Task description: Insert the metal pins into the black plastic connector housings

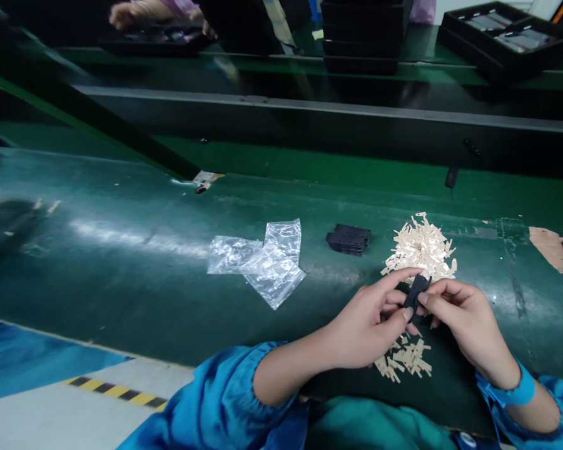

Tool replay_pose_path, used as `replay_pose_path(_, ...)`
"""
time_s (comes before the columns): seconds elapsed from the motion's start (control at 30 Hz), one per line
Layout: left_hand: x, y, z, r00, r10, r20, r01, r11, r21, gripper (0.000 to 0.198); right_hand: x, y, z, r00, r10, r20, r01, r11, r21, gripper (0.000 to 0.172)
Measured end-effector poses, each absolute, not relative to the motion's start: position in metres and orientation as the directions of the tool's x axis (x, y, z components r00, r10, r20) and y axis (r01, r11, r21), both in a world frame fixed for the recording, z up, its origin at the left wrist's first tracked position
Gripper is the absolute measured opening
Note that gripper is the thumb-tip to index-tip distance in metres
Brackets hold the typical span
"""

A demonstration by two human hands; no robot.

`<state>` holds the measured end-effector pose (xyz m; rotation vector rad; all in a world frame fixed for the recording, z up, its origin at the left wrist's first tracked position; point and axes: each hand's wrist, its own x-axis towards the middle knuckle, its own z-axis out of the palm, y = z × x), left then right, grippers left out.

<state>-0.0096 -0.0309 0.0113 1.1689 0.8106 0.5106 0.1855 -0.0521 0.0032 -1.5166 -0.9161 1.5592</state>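
Observation:
A small, narrow black plastic part [416, 295] is held between my two hands, tilted, above the green bench. My left hand [366, 325] grips it from the left, thumb on the near end and index finger reaching to its far end. On the right edge, my right hand [464, 315] is closed in a pinch against the part; whether a tiny piece sits between those fingertips is hidden. Just beyond the hands lies a heap of small cream-coloured strips [422, 247]. A smaller group of similar strips [406, 357] lies below them, partly behind my left hand.
A stack of black plastic parts [349, 240] sits left of the heap. Further left lie clear plastic bags [267, 259]. A brown scrap [548, 248] rests at right. Across the bench are stacked black trays [361, 37] and another person's hand [126, 15]. A dark slanted post [98, 119] crosses the left.

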Motion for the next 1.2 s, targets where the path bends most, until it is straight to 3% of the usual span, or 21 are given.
replay_pose_path(0.8,-0.0073,-0.0319,0.0086,0.615,0.735,-0.284,0.055,0.32,0.946,0.06,0.1821,-0.0539,0.0081,0.055,0.932,-0.357,0.085,-0.361,-0.929,0.022)
replay_pose_path(1.03,-0.0081,-0.0304,0.0083,0.605,0.738,-0.299,0.035,0.351,0.936,0.06,0.1838,-0.0558,0.0065,0.108,0.958,-0.266,0.236,-0.285,-0.929,0.021)
replay_pose_path(1.2,-0.0096,-0.031,0.0073,0.63,0.722,-0.287,0.001,0.369,0.929,0.061,0.189,-0.0532,0.0096,0.002,0.939,-0.344,0.112,-0.342,-0.933,0.025)
